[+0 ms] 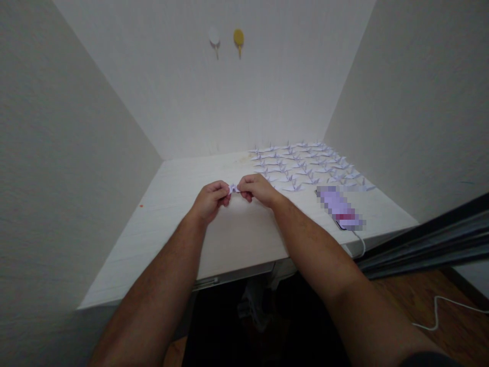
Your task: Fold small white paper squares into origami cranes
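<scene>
A small folded piece of pale lilac paper (233, 189) sits between my two hands above the middle of the white table (164, 214). My left hand (210, 200) pinches its left end with fingers curled shut. My right hand (256, 187) pinches its right end, knuckles up. Both forearms reach in from the bottom edge. Behind and to the right of my hands, several finished lilac paper cranes (301, 165) stand in rows on the table.
A phone (340, 208) lies on the table's right side, its white cable (435, 311) running down to the wooden floor. White walls close in on three sides. Two round hooks (227, 40) hang on the back wall. A small red spot (141, 206) marks the table's left.
</scene>
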A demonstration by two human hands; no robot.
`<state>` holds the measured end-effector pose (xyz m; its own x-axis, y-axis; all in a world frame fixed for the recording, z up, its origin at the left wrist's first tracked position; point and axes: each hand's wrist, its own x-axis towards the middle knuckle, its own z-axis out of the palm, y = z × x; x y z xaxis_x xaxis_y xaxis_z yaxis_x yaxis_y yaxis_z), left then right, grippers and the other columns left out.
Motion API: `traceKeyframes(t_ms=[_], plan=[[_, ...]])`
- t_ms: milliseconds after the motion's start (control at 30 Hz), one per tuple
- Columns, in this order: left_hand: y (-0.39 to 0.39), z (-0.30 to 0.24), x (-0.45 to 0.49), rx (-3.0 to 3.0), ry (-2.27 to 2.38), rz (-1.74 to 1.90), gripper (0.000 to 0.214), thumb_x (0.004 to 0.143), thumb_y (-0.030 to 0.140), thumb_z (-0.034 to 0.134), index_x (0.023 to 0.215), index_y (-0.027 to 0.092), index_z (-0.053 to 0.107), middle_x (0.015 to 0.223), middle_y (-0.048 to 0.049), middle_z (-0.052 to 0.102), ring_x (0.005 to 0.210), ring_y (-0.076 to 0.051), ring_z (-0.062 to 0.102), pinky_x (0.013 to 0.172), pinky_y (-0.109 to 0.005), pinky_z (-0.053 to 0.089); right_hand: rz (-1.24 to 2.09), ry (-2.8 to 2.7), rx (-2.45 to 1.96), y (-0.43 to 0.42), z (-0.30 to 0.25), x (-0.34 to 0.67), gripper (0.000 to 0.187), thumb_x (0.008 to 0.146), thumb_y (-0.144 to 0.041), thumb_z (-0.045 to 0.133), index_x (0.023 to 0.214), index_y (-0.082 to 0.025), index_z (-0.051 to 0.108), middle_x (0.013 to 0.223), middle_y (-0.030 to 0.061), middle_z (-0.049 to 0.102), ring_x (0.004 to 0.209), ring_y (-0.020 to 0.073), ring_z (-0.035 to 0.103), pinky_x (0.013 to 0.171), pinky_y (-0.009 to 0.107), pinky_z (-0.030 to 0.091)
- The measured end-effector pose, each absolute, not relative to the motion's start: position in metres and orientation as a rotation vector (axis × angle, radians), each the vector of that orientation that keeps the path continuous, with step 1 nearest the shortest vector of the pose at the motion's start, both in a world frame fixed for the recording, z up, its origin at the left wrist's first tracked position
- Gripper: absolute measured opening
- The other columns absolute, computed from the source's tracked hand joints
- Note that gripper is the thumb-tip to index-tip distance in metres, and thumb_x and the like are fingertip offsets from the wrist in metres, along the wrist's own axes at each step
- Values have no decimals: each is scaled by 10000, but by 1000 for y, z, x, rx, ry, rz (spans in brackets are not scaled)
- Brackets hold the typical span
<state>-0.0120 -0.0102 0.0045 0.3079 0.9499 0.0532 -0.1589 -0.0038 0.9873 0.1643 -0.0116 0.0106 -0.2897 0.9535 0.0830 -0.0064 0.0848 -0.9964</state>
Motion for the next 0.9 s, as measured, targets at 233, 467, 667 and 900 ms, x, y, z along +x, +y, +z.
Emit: traceKeyframes(t_ms=[233, 467, 667, 900], plan=[[-16, 7, -17, 1145, 608, 977, 259, 638, 296, 800, 621, 166, 577, 537, 5, 552, 454, -80, 444, 472, -219, 349, 1715, -1341, -787, -16, 14, 166, 131, 691, -260, 630, 639, -171, 550, 437, -57, 503, 353, 70, 400, 357, 186, 303], [-19, 9, -21, 1118, 464, 816, 309, 652, 306, 813, 621, 128, 563, 506, 16, 500, 409, -65, 424, 412, -193, 304, 1878, -1378, -579, -16, 10, 168, 254, 641, -325, 707, 630, -172, 505, 413, -64, 481, 341, 65, 388, 342, 173, 285], [-19, 7, -23, 1120, 405, 818, 278, 671, 282, 806, 637, 125, 580, 506, 11, 514, 405, -61, 421, 423, -194, 318, 1930, -1385, -498, -17, 9, 169, 352, 663, -393, 765, 654, -167, 495, 428, -65, 491, 349, 61, 411, 349, 161, 299], [-17, 8, -23, 1152, 350, 841, 266, 659, 296, 806, 611, 141, 595, 492, -6, 525, 434, -93, 460, 445, -220, 335, 1944, -1389, -470, -19, 10, 169, 374, 652, -413, 788, 653, -156, 515, 443, -53, 519, 361, 68, 444, 353, 166, 331]])
